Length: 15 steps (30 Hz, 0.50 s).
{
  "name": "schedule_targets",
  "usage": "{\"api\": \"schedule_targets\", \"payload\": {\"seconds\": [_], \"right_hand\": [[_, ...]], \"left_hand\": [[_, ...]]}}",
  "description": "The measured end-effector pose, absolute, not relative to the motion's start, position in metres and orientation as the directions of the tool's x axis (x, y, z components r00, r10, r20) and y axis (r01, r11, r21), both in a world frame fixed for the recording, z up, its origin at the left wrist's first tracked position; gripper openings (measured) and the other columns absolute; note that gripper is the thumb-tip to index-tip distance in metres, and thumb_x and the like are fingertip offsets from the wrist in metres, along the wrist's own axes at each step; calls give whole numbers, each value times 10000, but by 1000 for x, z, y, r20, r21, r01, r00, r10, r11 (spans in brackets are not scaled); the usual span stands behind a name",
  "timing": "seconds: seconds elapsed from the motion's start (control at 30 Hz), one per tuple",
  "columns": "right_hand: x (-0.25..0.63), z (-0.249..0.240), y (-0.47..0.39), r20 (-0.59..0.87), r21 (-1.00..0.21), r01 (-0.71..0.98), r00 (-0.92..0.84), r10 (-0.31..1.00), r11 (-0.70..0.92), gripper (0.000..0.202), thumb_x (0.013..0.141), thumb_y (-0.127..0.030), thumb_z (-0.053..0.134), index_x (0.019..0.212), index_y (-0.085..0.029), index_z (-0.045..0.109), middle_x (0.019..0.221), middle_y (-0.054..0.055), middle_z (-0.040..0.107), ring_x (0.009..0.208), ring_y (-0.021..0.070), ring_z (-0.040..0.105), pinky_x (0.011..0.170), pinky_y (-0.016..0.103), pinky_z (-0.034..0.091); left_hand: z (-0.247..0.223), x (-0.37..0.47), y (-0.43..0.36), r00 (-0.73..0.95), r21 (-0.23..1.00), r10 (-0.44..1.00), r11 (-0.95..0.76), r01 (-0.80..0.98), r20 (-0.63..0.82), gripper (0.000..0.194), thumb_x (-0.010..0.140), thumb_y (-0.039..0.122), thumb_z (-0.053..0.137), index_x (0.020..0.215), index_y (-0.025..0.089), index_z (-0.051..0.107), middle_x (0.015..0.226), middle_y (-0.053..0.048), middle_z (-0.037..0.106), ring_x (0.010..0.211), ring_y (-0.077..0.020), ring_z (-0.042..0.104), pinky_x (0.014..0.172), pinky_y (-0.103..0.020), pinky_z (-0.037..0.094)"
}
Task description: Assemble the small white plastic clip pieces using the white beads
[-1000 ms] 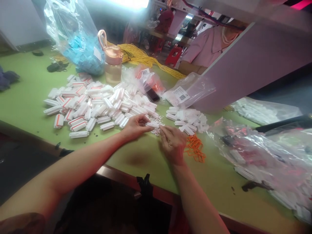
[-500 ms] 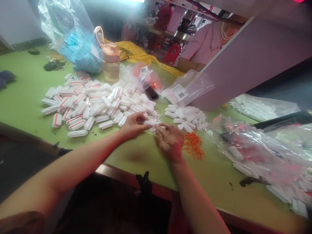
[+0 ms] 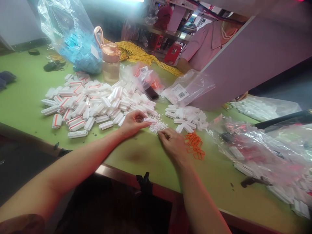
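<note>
My left hand (image 3: pixel 134 123) pinches a small white plastic block (image 3: pixel 150 121) between thumb and fingers, above a pile of tiny white pieces (image 3: pixel 159 126). At the near edge of that pile is my right hand (image 3: pixel 172 140), its fingertips drawn together on the table; anything between them is too small or hidden to tell. Orange rectangular frames (image 3: pixel 195 146) lie just right of the right hand. A smaller group of white blocks (image 3: pixel 186 117) sits beyond it. The big heap of white blocks (image 3: pixel 97 100), some with orange strips, spreads to the left of my left hand.
A drink bottle (image 3: pixel 111 65) stands behind the heap, beside a clear bag of blue parts (image 3: pixel 80 52). Yellow cables (image 3: pixel 146 57) run along the back. Plastic bags with white parts (image 3: pixel 255 152) cover the right side. Across the table is a person in a pink shirt (image 3: pixel 202 45).
My right hand has come away from the white block and moved down and right to the tiny pieces. The left hand still holds the block, now more exposed.
</note>
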State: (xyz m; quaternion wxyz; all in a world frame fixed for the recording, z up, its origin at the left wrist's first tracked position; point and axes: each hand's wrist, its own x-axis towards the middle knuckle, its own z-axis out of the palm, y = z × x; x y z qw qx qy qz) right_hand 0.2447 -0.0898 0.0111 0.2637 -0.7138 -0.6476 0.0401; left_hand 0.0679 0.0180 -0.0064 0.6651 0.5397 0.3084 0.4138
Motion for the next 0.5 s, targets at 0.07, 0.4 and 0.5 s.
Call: {"api": "schedule_targets", "payload": {"seconds": [0.07,0.4,0.5], "right_hand": [[245,12,-90,292,-446,894,186,938,-38,287,901,-402,534,720,-223,666,737,20,663,666,161,559,624,305,358],[250,11,-89,208,-479,878,92,974,19,159,862,-318,579,757,-234,664,793,18,680,722,176,592,638,311,392],[251,12,-87,320,-584,810,160,934,61,188,866,-354,570,760,-217,642,768,23,650,694,168,573,630,307,417]], "left_hand": [[-5,68,18,464,971,885,76,-228,40,447,555,394,858,791,150,566,598,67,511,534,-40,474,541,-198,371],[-4,67,17,466,975,884,74,-211,34,426,571,376,850,795,151,566,584,69,513,529,-42,471,533,-187,353],[-4,68,16,486,976,873,70,-204,39,426,569,373,846,793,151,559,631,56,546,543,-43,484,547,-193,368]]}}
